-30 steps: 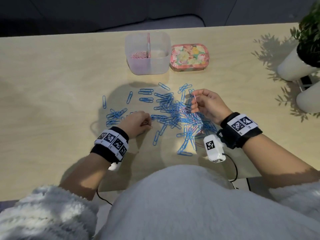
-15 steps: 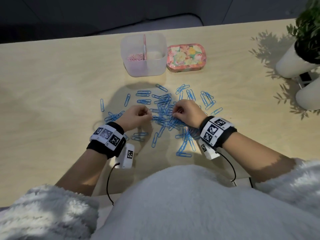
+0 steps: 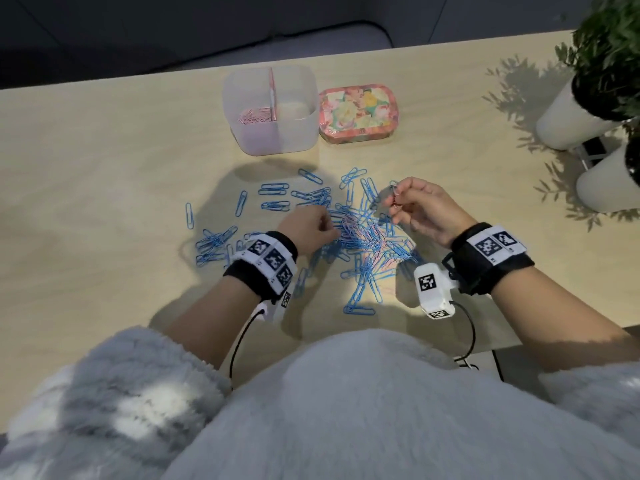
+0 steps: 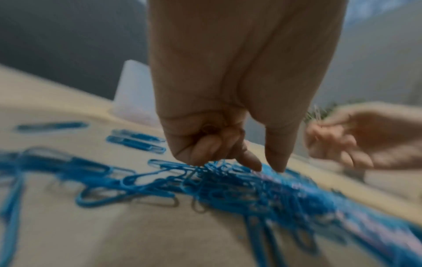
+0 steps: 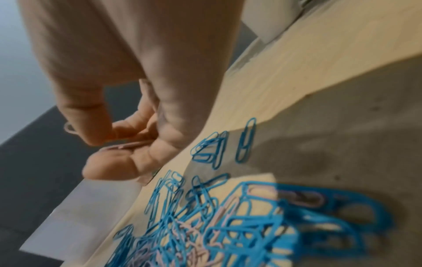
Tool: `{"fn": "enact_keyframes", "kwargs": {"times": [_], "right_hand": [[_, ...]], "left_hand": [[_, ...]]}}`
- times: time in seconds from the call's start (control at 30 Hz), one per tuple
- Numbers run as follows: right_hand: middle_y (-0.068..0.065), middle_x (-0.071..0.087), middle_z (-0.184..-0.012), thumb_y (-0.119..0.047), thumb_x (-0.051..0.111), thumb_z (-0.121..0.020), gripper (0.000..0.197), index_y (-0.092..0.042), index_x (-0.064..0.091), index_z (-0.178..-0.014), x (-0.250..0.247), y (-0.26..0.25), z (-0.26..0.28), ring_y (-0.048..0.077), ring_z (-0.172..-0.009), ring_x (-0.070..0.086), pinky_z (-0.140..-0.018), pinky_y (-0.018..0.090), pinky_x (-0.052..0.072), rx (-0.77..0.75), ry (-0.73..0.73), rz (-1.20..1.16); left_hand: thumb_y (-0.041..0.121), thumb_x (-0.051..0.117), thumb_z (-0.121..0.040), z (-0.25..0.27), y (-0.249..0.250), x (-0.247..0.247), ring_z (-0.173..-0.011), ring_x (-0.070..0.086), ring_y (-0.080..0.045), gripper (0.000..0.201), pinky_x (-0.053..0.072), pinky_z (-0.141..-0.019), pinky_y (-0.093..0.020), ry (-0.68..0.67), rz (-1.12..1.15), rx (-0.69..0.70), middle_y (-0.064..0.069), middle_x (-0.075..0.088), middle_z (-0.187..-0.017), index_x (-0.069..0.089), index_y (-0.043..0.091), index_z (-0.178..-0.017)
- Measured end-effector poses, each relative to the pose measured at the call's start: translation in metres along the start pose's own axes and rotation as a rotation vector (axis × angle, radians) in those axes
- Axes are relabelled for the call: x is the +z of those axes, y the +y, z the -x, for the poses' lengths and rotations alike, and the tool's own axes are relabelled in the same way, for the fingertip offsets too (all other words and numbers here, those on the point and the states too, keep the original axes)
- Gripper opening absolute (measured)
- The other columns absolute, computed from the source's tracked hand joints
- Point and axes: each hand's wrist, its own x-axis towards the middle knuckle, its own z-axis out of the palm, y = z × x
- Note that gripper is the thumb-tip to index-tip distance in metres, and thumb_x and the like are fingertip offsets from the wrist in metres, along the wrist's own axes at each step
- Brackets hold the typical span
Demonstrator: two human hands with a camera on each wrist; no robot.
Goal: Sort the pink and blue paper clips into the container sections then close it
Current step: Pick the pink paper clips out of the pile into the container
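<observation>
Left hand [image 3: 308, 228]: your fingertips curl into the clip pile [image 3: 360, 237].
Right hand [image 3: 420, 209]: you pinch pink clips [image 3: 394, 195] above it.

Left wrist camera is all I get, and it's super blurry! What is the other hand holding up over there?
Observer: The right hand pinches a few pink paper clips, held up above the pile.
Operator: Are any pink ones inside the box?
Observer: Yes. The left section of the clear container holds a heap of pink clips. I see none in its right section.
Operator: Where's the lid?
Observer: A flowery pink piece, probably the lid, lies flat on the table just right of the container.
</observation>
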Motion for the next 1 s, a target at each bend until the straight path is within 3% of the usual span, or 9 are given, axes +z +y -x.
{"fn": "enact_keyframes", "kwargs": {"times": [0.1,0.2,0.27,0.37,0.53,0.6,0.67,0.8,1.0], "right_hand": [[0.006,0.066,-0.061,0.006,0.026,-0.081,0.031,-0.009,0.048,-0.066,0.0,0.001,0.002,0.015,-0.048,0.059,-0.046,0.021,0.05,0.055,-0.037,-0.209],[0.004,0.062,-0.055,-0.013,0.036,-0.079,0.025,-0.012,0.052,-0.06,0.004,0.003,-0.002,0.014,-0.044,0.053,-0.042,0.016,0.042,0.12,-0.031,-0.296],[-0.002,0.052,-0.044,-0.021,0.04,-0.091,0.033,-0.014,0.045,-0.059,0.008,0.007,-0.006,0.009,-0.034,0.041,-0.037,0.012,0.03,0.159,0.042,-0.107],[0.0,0.044,-0.046,-0.019,0.058,-0.088,0.034,-0.015,0.046,-0.056,0.01,0.023,-0.011,0.007,-0.029,0.027,-0.034,0.01,0.019,0.07,0.144,0.343],[0.017,0.062,-0.061,-0.018,0.067,-0.077,0.021,-0.023,0.055,-0.06,0.01,0.036,-0.014,0.02,-0.052,0.051,-0.058,0.036,0.047,-0.12,0.15,0.916],[0.009,0.059,-0.06,-0.019,0.066,-0.077,0.014,-0.024,0.058,-0.067,0.016,0.033,-0.014,0.018,-0.057,0.051,-0.064,0.033,0.046,-0.166,0.147,1.057],[-0.004,0.049,-0.057,-0.022,0.065,-0.079,0.0,-0.022,0.065,-0.079,0.025,0.031,-0.015,0.019,-0.065,0.049,-0.063,0.032,0.04,-0.217,0.128,1.154],[-0.011,0.04,-0.061,-0.027,0.062,-0.084,0.013,-0.021,0.067,-0.094,0.04,0.031,-0.019,0.015,-0.074,0.044,-0.066,0.027,0.031,-0.285,0.066,1.306],[-0.01,0.041,-0.058,-0.031,0.059,-0.086,0.013,-0.019,0.065,-0.088,0.04,0.035,-0.018,0.017,-0.069,0.047,-0.063,0.027,0.03,-0.327,0.067,1.308]], "left_hand": [[0.026,0.061,-0.086,0.002,-0.009,0.004,-0.08,0.053,-0.022,0.013,0.037,-0.069,-0.028,0.0,-0.124,0.01,0.0,0.055,-0.082,0.052,0.018,-0.083],[0.021,0.061,-0.085,0.002,-0.017,-0.006,-0.08,0.052,-0.021,0.009,0.038,-0.07,-0.027,0.005,-0.08,-0.02,0.001,0.054,-0.082,0.059,0.013,-0.09],[0.021,0.059,-0.086,0.001,-0.013,-0.01,-0.075,0.05,-0.02,0.01,0.036,-0.067,-0.027,0.053,-0.062,0.011,0.003,0.05,-0.071,0.06,0.014,-0.093],[0.021,0.054,-0.09,-0.005,0.006,-0.006,-0.08,0.055,-0.024,0.014,0.037,-0.068,-0.03,0.087,-0.135,0.136,0.003,0.048,-0.071,0.06,0.015,-0.1],[0.027,0.052,-0.091,-0.021,0.019,0.002,-0.103,0.057,-0.025,0.018,0.044,-0.081,-0.035,0.043,-0.329,0.226,-0.006,0.059,-0.108,0.061,0.018,-0.104],[0.026,0.053,-0.09,-0.022,0.017,0.0,-0.104,0.057,-0.025,0.018,0.043,-0.078,-0.034,0.05,-0.348,0.233,-0.007,0.058,-0.108,0.062,0.016,-0.102],[0.027,0.056,-0.089,-0.018,0.011,-0.004,-0.1,0.057,-0.026,0.017,0.042,-0.075,-0.034,0.082,-0.329,0.244,-0.008,0.059,-0.104,0.064,0.015,-0.098],[0.021,0.055,-0.09,-0.004,-0.007,-0.017,-0.079,0.053,-0.025,0.014,0.037,-0.067,-0.032,0.195,-0.231,0.228,-0.006,0.053,-0.084,0.065,0.011,-0.092],[0.017,0.059,-0.087,0.006,-0.042,-0.021,-0.049,0.043,-0.001,0.019,0.035,-0.054,-0.018,0.252,0.336,0.014,0.007,0.05,-0.06,0.053,0.016,-0.068]]}}
